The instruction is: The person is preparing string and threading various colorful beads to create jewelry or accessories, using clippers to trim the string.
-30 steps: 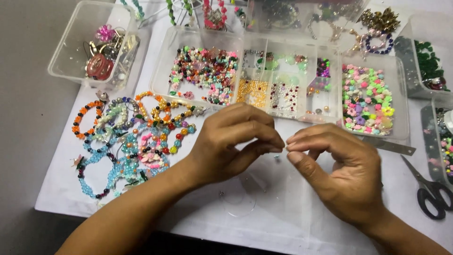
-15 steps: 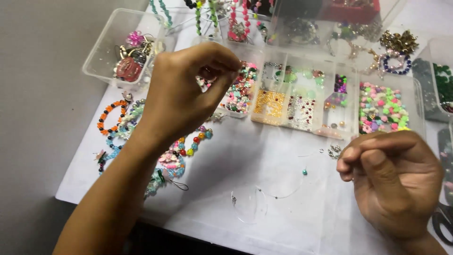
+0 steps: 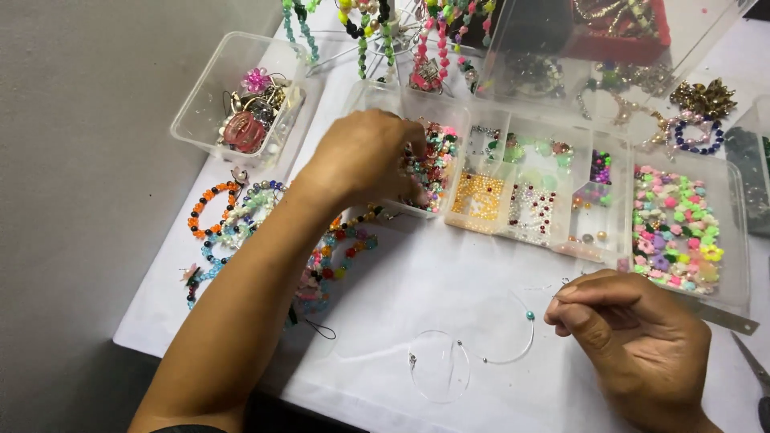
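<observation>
Head view: your right hand [image 3: 634,345] is pinching a thin clear cord [image 3: 497,357], looping leftward at lower centre; your left hand [image 3: 365,156] is digging into the bead tray [image 3: 553,240], grip unclear.

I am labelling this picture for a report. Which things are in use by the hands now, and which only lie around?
In use:
- left hand, fingers in the divided bead box
- right hand, pinching the clear thread with a teal bead

Lying about:
- finished bracelets
- small tub of charms
- scissors
- hanging bead strands
</observation>
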